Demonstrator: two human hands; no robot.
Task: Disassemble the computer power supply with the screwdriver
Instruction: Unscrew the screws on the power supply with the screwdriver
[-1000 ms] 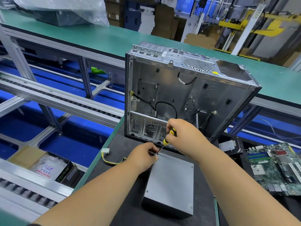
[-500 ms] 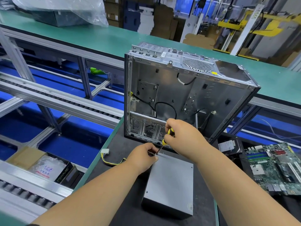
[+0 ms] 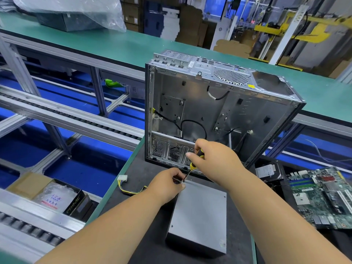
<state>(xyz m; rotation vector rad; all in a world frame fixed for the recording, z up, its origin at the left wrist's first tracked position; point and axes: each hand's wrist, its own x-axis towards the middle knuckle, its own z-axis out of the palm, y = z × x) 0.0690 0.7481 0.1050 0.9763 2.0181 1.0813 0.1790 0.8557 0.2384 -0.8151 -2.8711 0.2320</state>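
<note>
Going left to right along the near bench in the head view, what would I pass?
Box with a plastic bag → white connector → left hand → power supply → hard drive → motherboard.

the only word that reads clearly is "prime", in pale slanted capitals on the dark side of an open black box (image 3: 76,204) at lower left, beside the conveyor rail. a clear plastic bag (image 3: 52,198) lying in that box carries blue and red print, but the characters are too small and blurred to make out. a small yellow sticker (image 3: 251,85) sits on the top edge of the empty computer case (image 3: 209,115); its marking cannot be read. a white label on the hard drive (image 3: 266,171) right of the case shows lines of print, likewise illegible.
</note>
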